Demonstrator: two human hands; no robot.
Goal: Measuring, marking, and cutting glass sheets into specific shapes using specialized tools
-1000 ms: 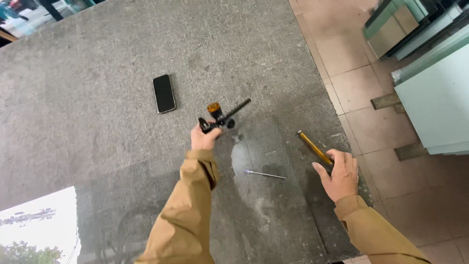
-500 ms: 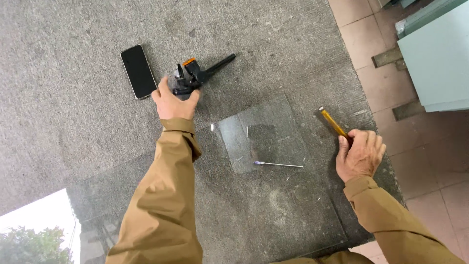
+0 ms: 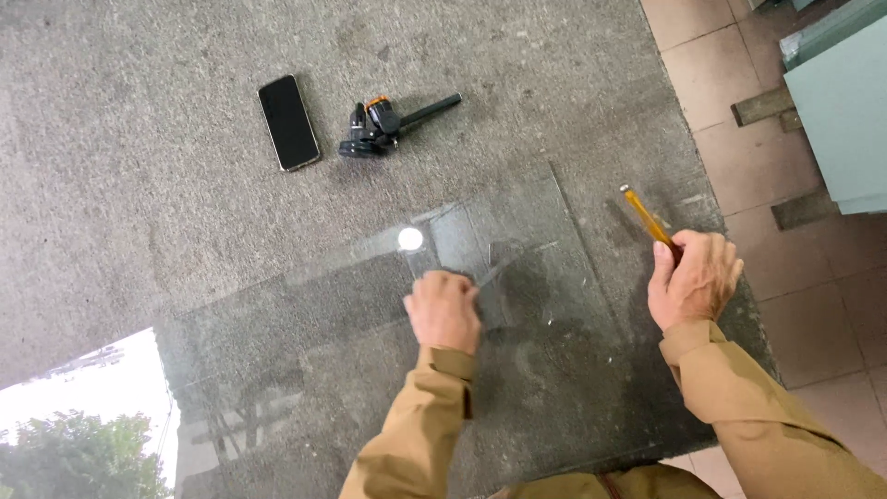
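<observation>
**Hands at the glass sheet**

The left hand point(image 3: 443, 310) rests knuckles-up on the glass sheet point(image 3: 545, 277); its grasp cannot be told. Just past the sheet's right edge, the right hand point(image 3: 693, 280) is closed around a yellow-handled tool point(image 3: 644, 215). Beyond the far edge lie a phone point(image 3: 289, 122) and black clamp point(image 3: 383, 123), bare stone between.

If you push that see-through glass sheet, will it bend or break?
The glass sheet looks stiff and thin, so it probably would not bend and might crack. Lying flat on the rough stone table, it would likely slide rather than tip. The left hand rests on it.
</observation>
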